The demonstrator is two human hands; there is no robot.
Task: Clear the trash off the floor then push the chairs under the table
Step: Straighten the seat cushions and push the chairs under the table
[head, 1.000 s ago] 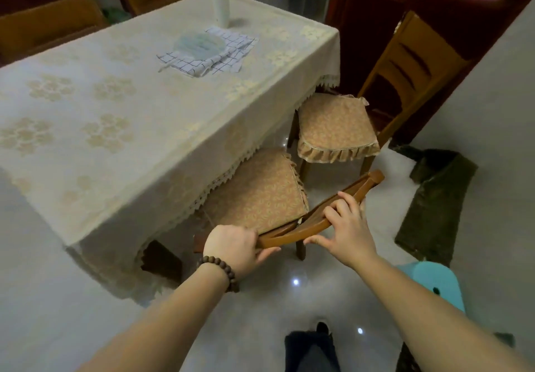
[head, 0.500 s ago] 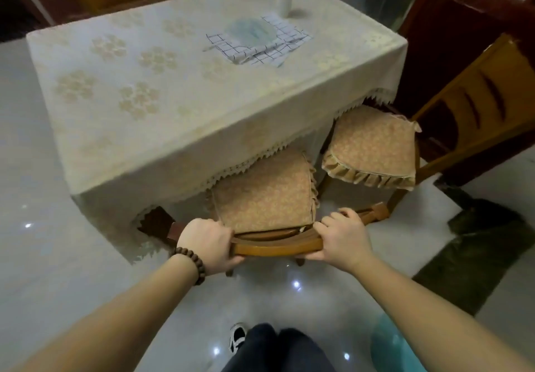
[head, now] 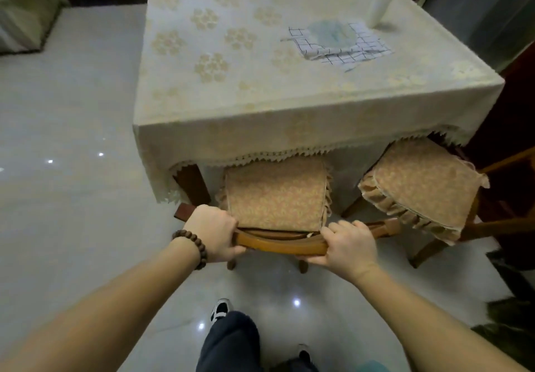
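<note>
A wooden chair (head: 278,195) with a tan patterned cushion stands square to the near side of the table (head: 231,128), its seat front tucked under the lace edge of the cream tablecloth. My left hand (head: 214,232) grips the left end of the chair's curved top rail; a bead bracelet is on that wrist. On the rail's right part my right hand (head: 348,244) is closed. A second cushioned chair (head: 419,186) stands to the right, angled, with most of its seat out from under the table.
On the table lie a checked cloth (head: 338,44) with a pale round plate on it and a white bottle (head: 380,1). Dark green fabric (head: 515,313) lies on the glossy floor at right. My legs and shoes are below the chair. More chairs stand beyond the table.
The chair has swung from an angle to face the table squarely and slid further under the cloth. My view has turned left. Both hands have kept their grip on the rail.
</note>
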